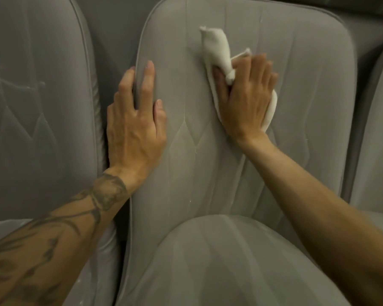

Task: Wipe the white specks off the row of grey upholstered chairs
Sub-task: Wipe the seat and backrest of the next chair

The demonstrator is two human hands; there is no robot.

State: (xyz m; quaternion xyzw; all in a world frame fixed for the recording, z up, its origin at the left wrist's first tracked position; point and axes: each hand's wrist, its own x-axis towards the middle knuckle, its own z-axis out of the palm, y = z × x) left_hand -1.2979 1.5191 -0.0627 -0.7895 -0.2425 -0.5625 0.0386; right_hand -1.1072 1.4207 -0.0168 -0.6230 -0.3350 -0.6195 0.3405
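The middle chair fills most of the view. Its grey upholstered backrest is edged with piping and stitched in long vertical seams that meet in a diamond at mid-height. A few white specks sit low on the backrest, just above the seat cushion, with fainter ones along the central seam.

The left hand rests on the backrest's left edge. Its fingers are straight and spread astride the piping, with forefinger and thumb on the front face and the others down the side.

The right hand presses a white cloth flat against the upper middle of the backrest. The fingers lie close together (they are somewhat blurred), and a twisted tail of the cloth is pinched between thumb and forefinger and sticks upward.

The left chair carries pale scratchy white marks across its backrest. A sliver of the right chair shows at the frame's edge.
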